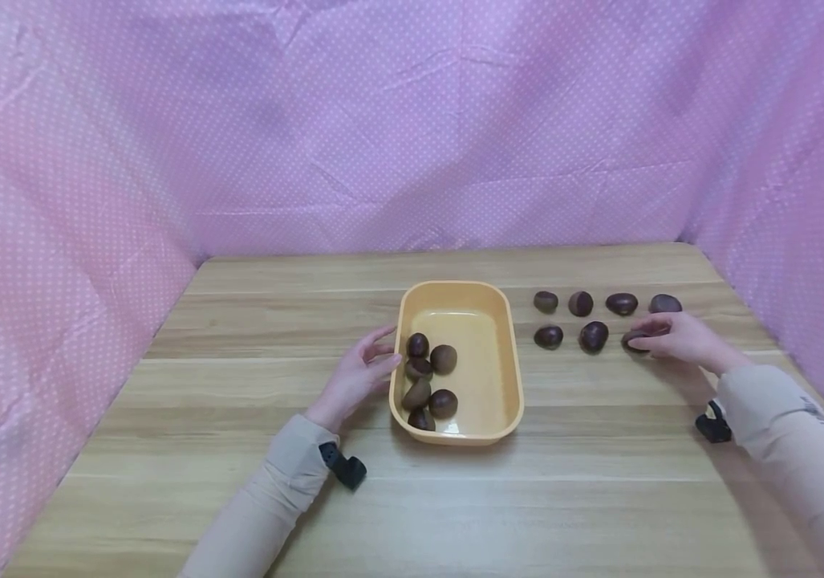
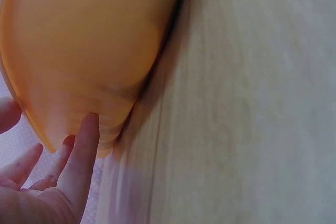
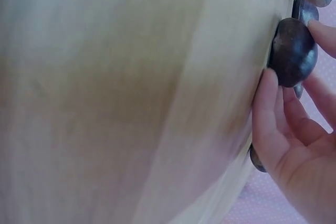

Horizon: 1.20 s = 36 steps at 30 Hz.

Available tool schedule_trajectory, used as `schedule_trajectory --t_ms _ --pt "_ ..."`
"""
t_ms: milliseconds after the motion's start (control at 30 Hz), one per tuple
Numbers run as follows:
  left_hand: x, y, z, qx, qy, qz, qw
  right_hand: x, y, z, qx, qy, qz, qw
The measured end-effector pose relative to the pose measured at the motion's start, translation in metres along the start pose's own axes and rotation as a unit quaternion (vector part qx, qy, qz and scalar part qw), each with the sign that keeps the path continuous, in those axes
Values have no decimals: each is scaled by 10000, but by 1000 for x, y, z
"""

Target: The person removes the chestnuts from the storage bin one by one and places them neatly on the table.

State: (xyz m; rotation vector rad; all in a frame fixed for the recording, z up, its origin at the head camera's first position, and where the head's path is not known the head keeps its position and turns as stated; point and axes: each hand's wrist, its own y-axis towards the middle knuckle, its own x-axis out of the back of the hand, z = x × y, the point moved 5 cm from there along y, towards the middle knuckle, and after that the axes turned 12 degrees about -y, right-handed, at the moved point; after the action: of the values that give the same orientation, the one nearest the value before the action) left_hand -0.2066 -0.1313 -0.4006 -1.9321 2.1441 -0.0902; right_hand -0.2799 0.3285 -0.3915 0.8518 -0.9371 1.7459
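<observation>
At the right end of the near row, my right hand (image 1: 679,339) pinches a chestnut (image 3: 293,52) between thumb and fingers, at the tabletop. Two other chestnuts stand in that row, one of them a dark chestnut (image 1: 594,336). A yellow plastic tray (image 1: 517,377) sits mid-table with several chestnuts (image 1: 444,404) gathered along its left side. My left hand (image 1: 355,377) rests against the tray's left side, thumb by the rim. In the left wrist view, its extended fingers (image 2: 86,145) touch the tray's outer wall.
Behind the near row runs a far row of several chestnuts, including a shiny brown chestnut (image 1: 622,303). The wooden table (image 1: 238,361) is bordered at the back and sides by a pink dotted cloth (image 1: 383,160). A black wrist camera (image 1: 343,466) hangs off the left sleeve.
</observation>
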Motion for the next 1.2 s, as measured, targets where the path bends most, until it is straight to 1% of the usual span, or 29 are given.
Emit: schedule_trajectory --t_ms 100,167,300,400,500,633,700,800,1000,1067,1200 --pt "0 0 0 -2 -24 -10 10000 3 0 1 75 -233 -25 9997" --pt "0 0 0 2 -47 -13 10000 6 -1 1 123 -471 -127 9987" --pt "0 0 1 -5 -29 -24 10000 12 -3 3 194 -725 -442 9962" --pt "0 -1 3 22 -31 -49 10000 14 -5 7 199 -528 -673 9961" --pt "1 -2 3 68 -18 -103 9999 13 -7 18 283 -239 -969 9946" --pt "1 -2 2 63 -4 -95 9999 8 -9 39 575 164 -1278 9900" --pt "0 -1 1 39 -15 -39 10000 4 -9 53 748 320 -1346 9876" --pt "0 -1 -1 33 -11 -22 10000 -6 -7 78 1083 524 -1322 9839" --pt "0 0 -2 62 23 -53 10000 -25 -7 124 1581 674 -1032 9797" --pt "0 0 -1 67 19 -71 10000 -32 -6 137 1786 777 -950 9762" --pt "0 0 -1 78 9 -97 9999 -44 -5 158 2279 915 -893 9653"
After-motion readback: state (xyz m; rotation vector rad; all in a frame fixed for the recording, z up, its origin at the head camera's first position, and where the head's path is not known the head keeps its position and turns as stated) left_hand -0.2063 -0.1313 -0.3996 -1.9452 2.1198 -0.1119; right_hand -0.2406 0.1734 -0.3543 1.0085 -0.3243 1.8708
